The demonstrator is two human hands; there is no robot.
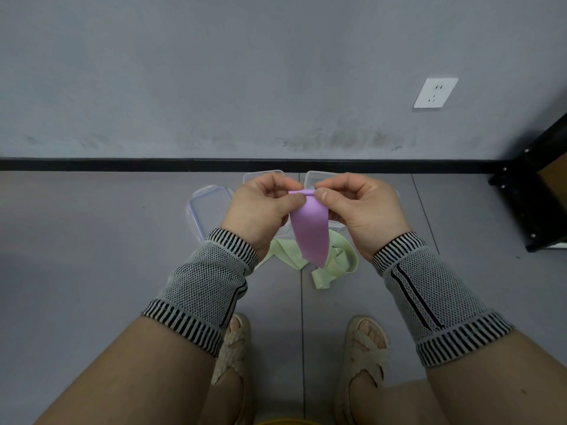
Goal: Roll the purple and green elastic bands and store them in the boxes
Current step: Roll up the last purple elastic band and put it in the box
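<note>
Legible text is limited to one item: the pale green flat elastic band [288,254] lying on the grey floor carries a small white printed marking near the point where the purple band crosses it. The marking resembles the digits "00", but it is too small to read with certainty. No other label, brand, or sign is readable.

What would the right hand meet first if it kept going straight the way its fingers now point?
The right hand points its fingers leftward at the purple elastic band it already pinches; just past that rolled top edge is the left hand, probably the first thing met. Depth is unclear, but they look nearly touching.
</note>
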